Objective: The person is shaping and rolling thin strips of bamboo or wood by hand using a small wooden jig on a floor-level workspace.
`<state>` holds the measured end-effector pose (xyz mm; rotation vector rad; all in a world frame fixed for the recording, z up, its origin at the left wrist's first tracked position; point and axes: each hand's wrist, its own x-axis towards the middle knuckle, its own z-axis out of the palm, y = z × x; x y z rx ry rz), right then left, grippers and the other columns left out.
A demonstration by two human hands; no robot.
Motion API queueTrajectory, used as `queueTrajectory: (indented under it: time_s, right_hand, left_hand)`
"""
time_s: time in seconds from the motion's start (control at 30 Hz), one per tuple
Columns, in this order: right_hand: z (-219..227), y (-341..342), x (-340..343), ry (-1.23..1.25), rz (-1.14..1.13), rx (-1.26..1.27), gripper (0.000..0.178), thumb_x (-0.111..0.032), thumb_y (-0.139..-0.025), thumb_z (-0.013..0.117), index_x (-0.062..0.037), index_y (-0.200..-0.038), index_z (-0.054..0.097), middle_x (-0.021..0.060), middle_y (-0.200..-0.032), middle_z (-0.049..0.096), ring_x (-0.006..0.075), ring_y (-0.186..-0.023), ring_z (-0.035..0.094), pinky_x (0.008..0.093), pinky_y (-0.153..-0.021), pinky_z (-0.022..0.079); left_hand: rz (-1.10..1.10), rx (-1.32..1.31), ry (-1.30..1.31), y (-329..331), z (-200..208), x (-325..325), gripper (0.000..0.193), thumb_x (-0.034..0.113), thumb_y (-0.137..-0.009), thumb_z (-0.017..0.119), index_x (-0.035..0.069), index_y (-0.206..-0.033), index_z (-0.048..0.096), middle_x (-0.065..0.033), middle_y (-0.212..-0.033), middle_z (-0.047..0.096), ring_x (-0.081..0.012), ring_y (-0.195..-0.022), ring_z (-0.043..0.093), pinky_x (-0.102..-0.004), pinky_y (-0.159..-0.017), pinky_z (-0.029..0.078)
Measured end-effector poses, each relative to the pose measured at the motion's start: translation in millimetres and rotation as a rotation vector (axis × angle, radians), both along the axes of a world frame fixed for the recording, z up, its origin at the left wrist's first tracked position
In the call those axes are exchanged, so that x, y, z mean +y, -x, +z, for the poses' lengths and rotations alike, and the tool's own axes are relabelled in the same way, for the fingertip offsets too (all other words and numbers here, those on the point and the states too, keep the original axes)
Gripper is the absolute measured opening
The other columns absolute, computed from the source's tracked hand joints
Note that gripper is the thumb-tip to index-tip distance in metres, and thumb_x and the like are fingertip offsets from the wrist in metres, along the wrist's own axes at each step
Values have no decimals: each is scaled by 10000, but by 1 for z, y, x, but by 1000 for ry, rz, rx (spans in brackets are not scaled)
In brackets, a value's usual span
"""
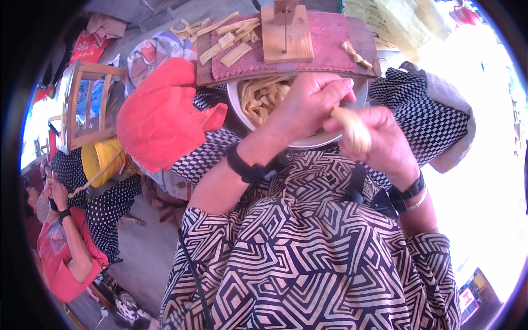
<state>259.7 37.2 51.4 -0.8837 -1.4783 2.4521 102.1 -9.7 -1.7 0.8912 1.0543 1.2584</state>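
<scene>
In front of my lap, my left hand (pixel 316 102) and my right hand (pixel 385 143) are closed on a pale yellow, folded strip (pixel 355 132), its material unclear. The strip runs from my left fingertips into my right fingers, which are slightly blurred. Below my hands rests a white basin (pixel 235 107) with many similar strips (pixel 261 100) inside. Beyond it lies a wooden board (pixel 203 72) covered by a pink cloth (pixel 330 38). A wooden block (pixel 300 47) with a thin metal rod stands on the cloth. Cut strips (pixel 235 54) lie left of the block, and a knotted one (pixel 356 55) lies right.
A red cloth (pixel 157 118) drapes over my left leg. At the left, a co-worker's hands (pixel 58 190) hold a twisted strand (pixel 99 179) near a yellow bucket (pixel 104 157). A wooden chair (pixel 91 129) stands behind. A pale yellow sack (pixel 404 25) lies at the far right.
</scene>
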Motion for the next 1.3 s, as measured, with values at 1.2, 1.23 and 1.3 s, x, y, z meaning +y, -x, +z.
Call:
queueTrajectory:
  time_s: [1.2,1.23,1.3]
  right_hand:
    - [-83,34,17,-166,-413,133,116,44,-789,600,44,-878,674,51,-1170,532,135,-983,547,258,-836,454]
    - [-83,35,18,-402,-423,37,92,34,-784,613,44,-855,671,56,-1172,527,137,-980,539,254,-829,451]
    - [-83,36,18,-709,-466,-22,50,15,-771,642,42,-809,660,73,-1180,510,144,-992,523,247,-820,446]
  left_hand:
    - [383,879,-151,-12,-5,-3,198,154,-819,630,9,-908,531,-109,-818,558,-258,-703,581,-345,-625,463]
    - [430,933,-136,-14,-9,2,190,152,-816,634,14,-882,521,-105,-797,553,-262,-684,576,-359,-615,457]
    - [535,1009,-175,-15,-18,9,183,158,-835,632,28,-833,504,-64,-726,546,-216,-626,556,-340,-567,438]
